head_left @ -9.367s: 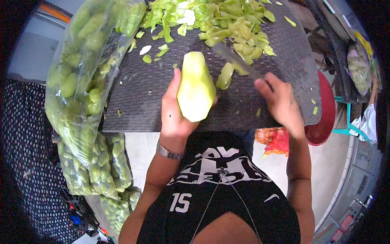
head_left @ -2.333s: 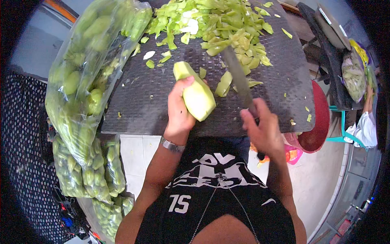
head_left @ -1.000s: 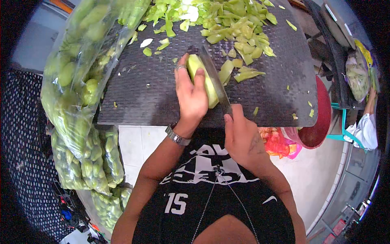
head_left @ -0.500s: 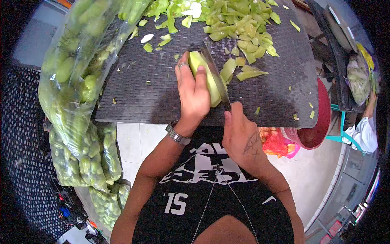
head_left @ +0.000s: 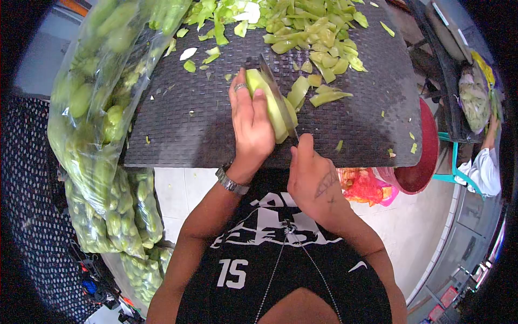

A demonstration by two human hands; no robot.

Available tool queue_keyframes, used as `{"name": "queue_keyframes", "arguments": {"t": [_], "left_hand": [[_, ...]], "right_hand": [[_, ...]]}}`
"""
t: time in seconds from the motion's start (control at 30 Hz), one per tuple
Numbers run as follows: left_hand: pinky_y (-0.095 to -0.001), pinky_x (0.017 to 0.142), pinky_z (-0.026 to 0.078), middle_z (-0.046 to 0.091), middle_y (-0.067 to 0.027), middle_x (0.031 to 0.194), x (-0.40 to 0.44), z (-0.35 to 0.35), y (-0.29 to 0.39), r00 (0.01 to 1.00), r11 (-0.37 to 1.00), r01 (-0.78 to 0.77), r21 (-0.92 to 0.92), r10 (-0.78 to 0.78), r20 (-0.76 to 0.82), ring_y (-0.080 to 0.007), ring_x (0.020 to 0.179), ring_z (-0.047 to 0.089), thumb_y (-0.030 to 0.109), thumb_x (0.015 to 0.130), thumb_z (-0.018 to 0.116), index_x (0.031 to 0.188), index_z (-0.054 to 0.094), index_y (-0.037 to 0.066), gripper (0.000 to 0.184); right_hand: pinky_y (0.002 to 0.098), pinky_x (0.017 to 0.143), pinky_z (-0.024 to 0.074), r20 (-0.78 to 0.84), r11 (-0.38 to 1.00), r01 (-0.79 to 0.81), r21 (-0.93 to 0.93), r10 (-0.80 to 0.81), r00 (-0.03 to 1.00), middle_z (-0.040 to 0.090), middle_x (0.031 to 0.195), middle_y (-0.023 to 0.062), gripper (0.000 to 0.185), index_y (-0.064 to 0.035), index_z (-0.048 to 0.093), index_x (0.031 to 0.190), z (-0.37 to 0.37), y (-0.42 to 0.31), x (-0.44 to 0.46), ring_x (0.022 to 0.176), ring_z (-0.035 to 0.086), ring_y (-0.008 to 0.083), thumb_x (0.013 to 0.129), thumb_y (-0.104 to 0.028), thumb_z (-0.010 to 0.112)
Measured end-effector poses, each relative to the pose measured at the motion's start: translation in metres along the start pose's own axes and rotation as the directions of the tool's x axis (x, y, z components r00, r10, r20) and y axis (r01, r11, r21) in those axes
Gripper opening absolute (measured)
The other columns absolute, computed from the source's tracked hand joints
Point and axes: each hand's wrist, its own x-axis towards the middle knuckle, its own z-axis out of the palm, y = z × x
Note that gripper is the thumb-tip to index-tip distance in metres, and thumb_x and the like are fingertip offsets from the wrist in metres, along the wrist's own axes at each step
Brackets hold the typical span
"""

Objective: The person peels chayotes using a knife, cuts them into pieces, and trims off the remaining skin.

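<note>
My left hand (head_left: 252,121) is wrapped around the left side of a long, pale green vegetable (head_left: 275,115) with flat-cut faces, resting near the front edge of the dark woven tabletop (head_left: 186,137). In my right hand (head_left: 317,186) is a knife (head_left: 268,74); its handle is hidden in my fist. The blade lies lengthwise along the vegetable's right side, with a strip of green showing beyond it. Just right of the blade sit a few cut slices (head_left: 330,97). Farther back spreads a heap of pale green pieces (head_left: 307,32).
On the left, a large clear bag of green vegetables (head_left: 81,102) leans over the table edge. More filled bags (head_left: 113,216) stand below it. A red tub (head_left: 423,162) and red netting (head_left: 359,186) are under the right side. At far right another person's arm (head_left: 492,132) shows.
My hands, the vegetable and the knife appear slightly farther left, as the whole view has shifted a little. The blade stays against the vegetable's right side, and both grips are unchanged.
</note>
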Motion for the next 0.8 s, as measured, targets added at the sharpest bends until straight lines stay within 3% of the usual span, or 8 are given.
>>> {"name": "queue_keyframes", "arguments": {"t": [0.1,0.47,0.63,0.8], "left_hand": [[-0.0466,0.118,0.032,0.042,-0.0335,0.148,0.0,-0.001,0.003,0.997,0.995,0.073,-0.066,-0.072,0.018,-0.0467,0.137,0.042,0.016,0.108,0.042,0.146,0.039,-0.013,0.047],[-0.0468,0.119,0.03,0.042,-0.0333,0.151,-0.001,0.004,-0.014,0.997,0.996,-0.074,-0.039,0.074,-0.014,-0.0464,0.14,0.04,0.016,0.11,0.04,0.144,0.041,-0.014,0.045],[-0.0459,0.122,0.026,0.039,-0.0329,0.155,-0.003,0.005,-0.007,0.993,0.973,0.119,-0.199,-0.117,0.019,-0.0459,0.146,0.035,0.018,0.111,0.038,0.147,0.038,-0.015,0.049],[-0.043,0.125,0.021,0.031,-0.0331,0.161,-0.004,0.005,-0.005,0.99,0.971,0.137,-0.196,-0.133,0.034,-0.0434,0.152,0.028,0.02,0.112,0.036,0.152,0.031,-0.015,0.053]], "right_hand": [[0.0596,0.058,0.0473,0.015,1.0,0.014,-0.004,-0.014,1.0,0.061,0.069,0.0295,0.016,0.0015,0.038,0.103,-0.001,0.001,0.001,0.067,0.063,0.0518,0.102,-0.005,0.052],[0.0601,0.059,0.0478,0.017,0.999,0.049,-0.009,-0.049,0.999,0.061,0.066,0.0291,0.018,0.0029,0.038,0.107,-0.002,0.003,0.009,0.066,0.063,0.0521,0.101,-0.005,0.052],[0.0599,0.061,0.0482,0.061,0.999,0.028,-0.043,-0.025,0.998,0.062,0.067,0.0287,0.019,0.0035,0.038,0.109,-0.009,-0.003,0.011,0.067,0.064,0.0518,0.1,-0.006,0.052],[0.0587,0.067,0.0515,0.12,0.997,0.002,-0.078,0.007,0.993,0.064,0.073,0.0282,0.025,0.003,0.04,0.113,-0.01,-0.001,0.013,0.073,0.066,0.0509,0.095,-0.006,0.055]]}}
